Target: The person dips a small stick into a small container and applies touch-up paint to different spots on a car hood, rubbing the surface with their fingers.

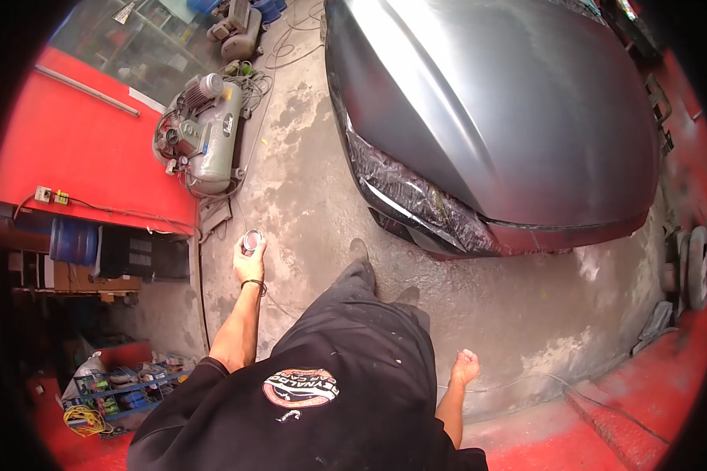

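Observation:
My left hand [249, 263] is out to the left over the concrete floor, its fingers wrapped round a small round tin [252, 241] with a pinkish top and a silvery rim. A dark band circles that wrist. Low on the right, my right hand [466, 366] hangs beside my body with its fingers curled; whatever it may hold is too small to make out. Ahead of me stands a grey car front [495, 102], its headlight area [416, 188] covered in clear plastic film. Neither hand touches the car.
A green air compressor [212, 141] stands by the red wall [94, 149] on the left, with hoses on the floor. At the lower left is a blue rack [133, 396] of supplies. A thin cord [526, 378] crosses the floor at the right.

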Demonstrator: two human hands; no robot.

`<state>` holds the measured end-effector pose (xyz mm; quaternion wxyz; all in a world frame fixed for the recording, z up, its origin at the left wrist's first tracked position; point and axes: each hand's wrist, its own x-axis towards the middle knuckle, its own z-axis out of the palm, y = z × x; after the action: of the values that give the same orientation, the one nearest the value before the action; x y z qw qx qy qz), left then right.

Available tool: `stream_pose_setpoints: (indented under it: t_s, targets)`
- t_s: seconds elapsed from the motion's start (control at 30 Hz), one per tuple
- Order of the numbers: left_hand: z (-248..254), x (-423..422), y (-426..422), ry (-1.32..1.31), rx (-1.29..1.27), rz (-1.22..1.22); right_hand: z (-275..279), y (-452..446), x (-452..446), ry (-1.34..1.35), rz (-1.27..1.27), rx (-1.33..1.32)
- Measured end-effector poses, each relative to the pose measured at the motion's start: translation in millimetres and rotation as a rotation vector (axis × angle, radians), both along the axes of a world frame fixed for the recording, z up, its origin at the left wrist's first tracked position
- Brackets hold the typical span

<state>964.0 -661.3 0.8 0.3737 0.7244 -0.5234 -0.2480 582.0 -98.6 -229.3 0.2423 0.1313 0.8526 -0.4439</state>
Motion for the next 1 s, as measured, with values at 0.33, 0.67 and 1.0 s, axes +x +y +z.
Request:
stream_pose_setpoints:
  t_s: [0.33,0.67,1.0]
  targets:
    - [-9,-15,26,0.046,-0.015,-0.041,19,16,26,-0.079,0.029,-0.044]
    - [0,-46,38,0.047,0.035,-0.167,40,20,17,0.073,0.033,-0.054]
    - [31,-132,37,0.204,-0.047,-0.372,163,-174,-28,0.167,0.236,-0.328]
